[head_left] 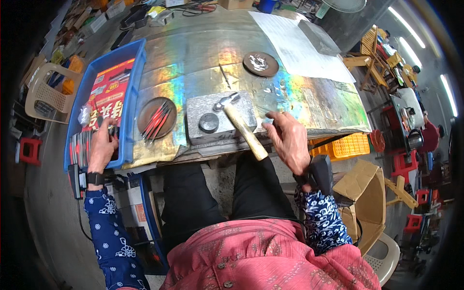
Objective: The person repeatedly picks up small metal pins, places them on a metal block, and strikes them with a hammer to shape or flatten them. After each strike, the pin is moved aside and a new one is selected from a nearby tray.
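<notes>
Hammer (246, 132) — metal head, pale wooden handle — lies across a speckled grey block (197, 107) at the near edge of the desk (193, 50), its handle jutting past the edge. A round black piece (209, 123) sits on the same block. The right hand (289, 140) hovers just beside the handle, fingers loosely spread and bent, with nothing seen in its grasp. Over on the left, the left hand (102, 145) reaches into the near end of a blue bin (135, 96), beside a row of slim red-and-black tools (79, 150); whether it pinches one, I cannot tell. Red printed packaging (113, 92) fills the bin's farther part. Between bin and block, more red-handled tools (157, 123) rest in a round brown dish (147, 112). Another brown dish (273, 67) — white bits inside — stands beyond the block.
</notes>
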Demonstrator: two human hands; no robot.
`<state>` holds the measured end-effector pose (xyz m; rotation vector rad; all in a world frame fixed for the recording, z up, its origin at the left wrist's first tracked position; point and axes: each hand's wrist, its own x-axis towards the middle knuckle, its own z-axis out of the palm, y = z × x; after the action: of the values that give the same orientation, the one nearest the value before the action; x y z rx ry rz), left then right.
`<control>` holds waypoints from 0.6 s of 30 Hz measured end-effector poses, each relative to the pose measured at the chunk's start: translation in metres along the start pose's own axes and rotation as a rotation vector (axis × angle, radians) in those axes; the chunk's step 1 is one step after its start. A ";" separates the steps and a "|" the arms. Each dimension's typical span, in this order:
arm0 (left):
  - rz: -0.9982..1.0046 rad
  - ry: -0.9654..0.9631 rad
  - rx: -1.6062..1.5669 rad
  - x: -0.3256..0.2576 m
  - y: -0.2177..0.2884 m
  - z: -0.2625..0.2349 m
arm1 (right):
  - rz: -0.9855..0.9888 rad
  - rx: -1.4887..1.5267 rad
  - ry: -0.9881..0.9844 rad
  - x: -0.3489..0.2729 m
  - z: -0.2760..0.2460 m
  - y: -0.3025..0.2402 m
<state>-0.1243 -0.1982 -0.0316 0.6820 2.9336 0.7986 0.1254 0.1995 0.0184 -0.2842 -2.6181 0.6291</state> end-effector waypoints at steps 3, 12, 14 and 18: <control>0.002 0.025 -0.108 -0.003 -0.003 -0.002 | 0.070 -0.147 0.003 0.010 -0.001 0.032; -0.051 -0.024 -0.078 -0.003 -0.007 -0.009 | 0.135 -0.315 -0.023 0.032 0.009 0.096; 0.001 0.097 -0.047 -0.009 -0.001 -0.011 | 0.124 -0.339 -0.047 0.036 0.011 0.102; 0.022 0.340 -0.333 -0.013 0.019 -0.022 | 0.063 -0.337 -0.088 0.046 0.013 0.112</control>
<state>-0.1080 -0.1994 -0.0045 0.6015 2.9564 1.4951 0.0897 0.3056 -0.0285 -0.4508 -2.8032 0.2190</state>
